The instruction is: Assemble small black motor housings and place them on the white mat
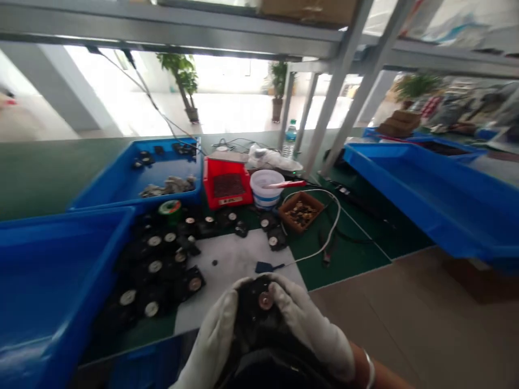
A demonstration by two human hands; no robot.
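Both hands wear white gloves and hold a black part [255, 308] between them, near the front edge of the bench. My left hand [219, 329] wraps round its left side, fingers closed. My right hand [302, 319] grips the right side, with a fingertip by the round copper-coloured disc on its face. Just beyond the hands, a white sheet [239, 254] lies on the green bench, with a small dark piece [214, 262] on it. Several black parts with round metal discs [155, 266] stand to the left of the sheet.
Blue trays [36, 259] line the left, and another blue tray [438, 200] is at the right. Behind the sheet are a red bin [227, 203], a white tub [265, 200] and a brown box of small parts [294, 221]. A white cord [334, 227] loops across the bench.
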